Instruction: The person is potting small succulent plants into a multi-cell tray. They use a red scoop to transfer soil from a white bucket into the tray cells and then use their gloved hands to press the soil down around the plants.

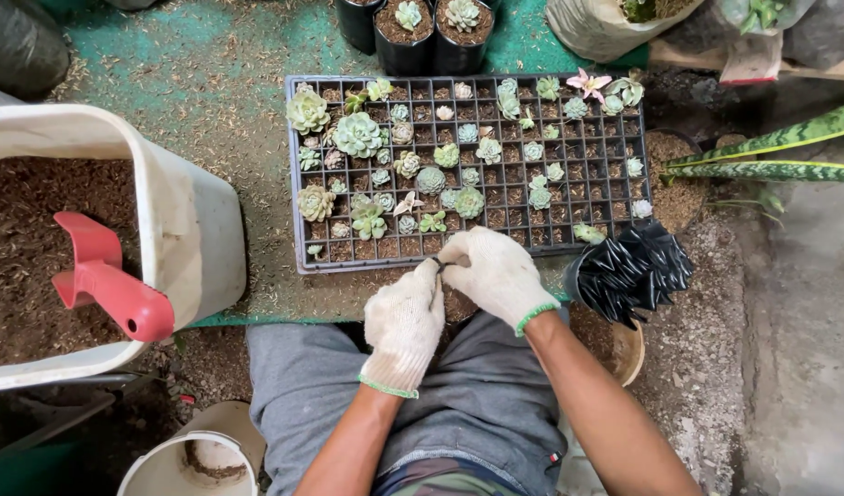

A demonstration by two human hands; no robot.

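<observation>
Both my hands wear white knit gloves with green cuffs. My left hand [403,323] and my right hand [495,274] meet over my lap, at the near edge of a black seedling tray [296,174]. Together they pinch a small dark thing [437,264] between the fingertips; what it is I cannot tell. The tray holds several small succulents [358,134], mostly in its left half, with soil in the other cells.
A white tub of brown soil [187,230] with a red scoop [109,280] stands at the left. A stack of black plastic pots [631,268] lies to the right of my hands. Potted succulents [431,23] stand beyond the tray. Striped long leaves [771,156] reach in from the right.
</observation>
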